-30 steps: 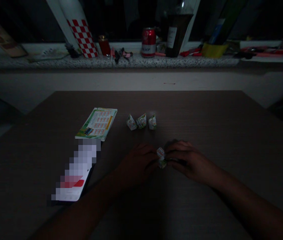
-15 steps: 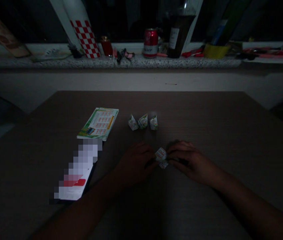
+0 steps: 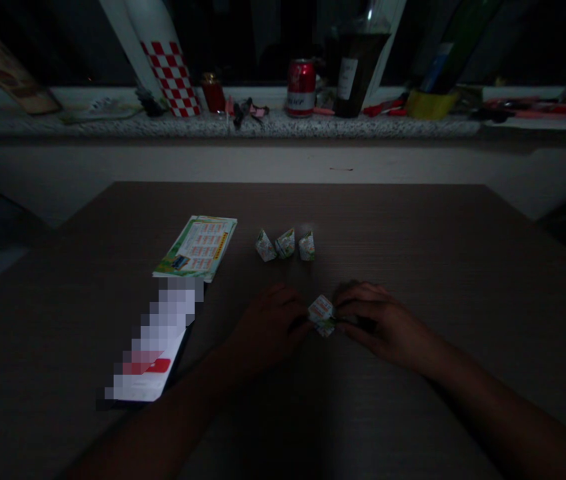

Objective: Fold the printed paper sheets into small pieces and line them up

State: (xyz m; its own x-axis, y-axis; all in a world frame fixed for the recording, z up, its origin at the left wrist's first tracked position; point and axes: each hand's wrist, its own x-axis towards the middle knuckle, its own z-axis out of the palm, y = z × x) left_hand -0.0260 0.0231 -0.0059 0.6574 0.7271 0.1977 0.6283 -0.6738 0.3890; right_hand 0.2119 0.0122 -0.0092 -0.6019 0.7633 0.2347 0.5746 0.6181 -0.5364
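Between my hands is a small piece of folded paper [image 3: 321, 311], printed with red and green like a calendar card. My left hand [image 3: 277, 320] pinches its left corner between thumb and fingers. On the opposite corner, my right hand [image 3: 375, 320] grips it the same way. Farther back on the table stand three folded paper pieces in a row: a left one [image 3: 265, 246], a middle one [image 3: 285, 244] and a right one [image 3: 307, 246]. Dim light hides the detail of my fingers.
A stack of printed calendar cards [image 3: 197, 248] lies to the left on the brown table [image 3: 413, 233]. Nearer me is a lit phone [image 3: 147, 387], partly blurred out. Along the windowsill [image 3: 273, 127] stand a red can [image 3: 301, 87], a checkered bottle [image 3: 170, 77] and a dark bottle [image 3: 357, 80].
The folded paper has opened out a little, its lower part now joining the upper into one diamond face. Both hands stay nearly in place.
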